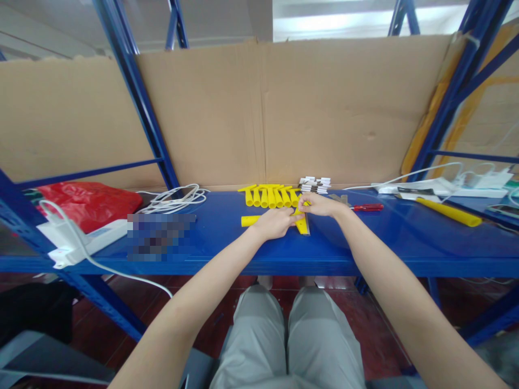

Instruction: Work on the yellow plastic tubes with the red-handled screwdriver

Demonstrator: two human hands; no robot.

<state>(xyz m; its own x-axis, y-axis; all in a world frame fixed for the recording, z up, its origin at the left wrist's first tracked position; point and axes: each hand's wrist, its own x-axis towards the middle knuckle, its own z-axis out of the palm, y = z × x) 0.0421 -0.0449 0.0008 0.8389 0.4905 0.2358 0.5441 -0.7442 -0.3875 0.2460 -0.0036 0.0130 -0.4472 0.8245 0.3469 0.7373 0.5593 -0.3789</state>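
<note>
A yellow scraper with a pale blade edge lies at the middle of the blue table, its handle pointing left. My left hand is closed round this scraper, near where handle and head meet. At the head's upper end, my right hand is closed in a pinch; the fingertips touch the yellow part, and any small piece between them is too small to make out. Just behind my hands stands a row of several yellow scrapers, handle ends facing me. Small white boxes or packets are stacked behind my right hand.
A red screwdriver lies right of my right hand. Farther right are a long yellow tool and a white power strip. Left are coiled white cable, a red bag and another power strip. Cardboard stands behind.
</note>
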